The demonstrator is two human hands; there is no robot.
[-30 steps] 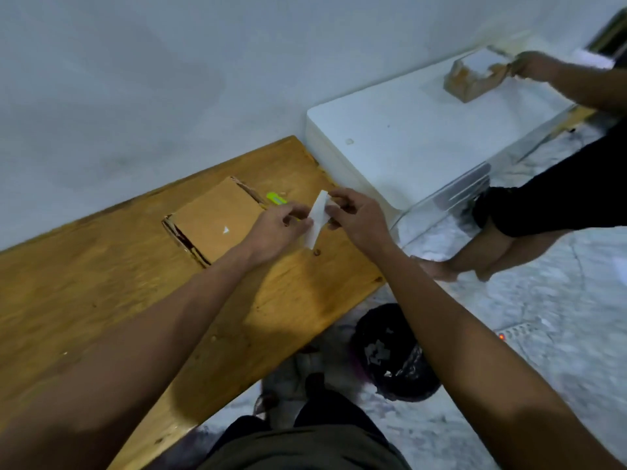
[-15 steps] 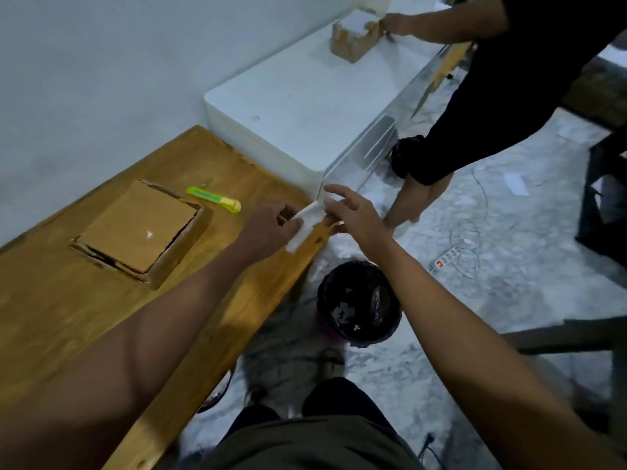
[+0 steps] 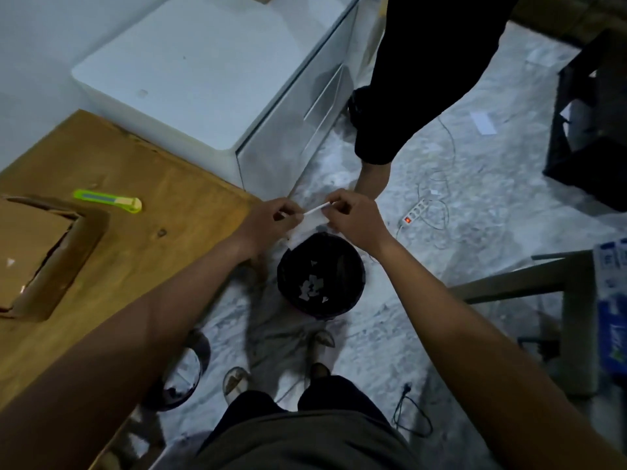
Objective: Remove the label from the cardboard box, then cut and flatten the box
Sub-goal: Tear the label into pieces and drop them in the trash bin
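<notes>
A white label [image 3: 315, 217] is pinched between my left hand [image 3: 271, 220] and my right hand [image 3: 353, 217], just above a black bin [image 3: 320, 274] that stands on the floor with paper scraps inside. The brown cardboard box [image 3: 37, 252] lies on the wooden table [image 3: 163, 232] at the far left, away from both hands. A green and yellow utility knife [image 3: 108, 200] rests on the table beyond the box.
A white cabinet [image 3: 203, 69] adjoins the table's far end. Another person in dark clothes [image 3: 417, 72] stands beside it. A power strip [image 3: 415, 213] and cables lie on the marble floor. A grey frame [image 3: 529, 283] stands at right.
Both hands have carried the label off the table's edge and over the bin. My view has swung down and right; the box now sits at the left border.
</notes>
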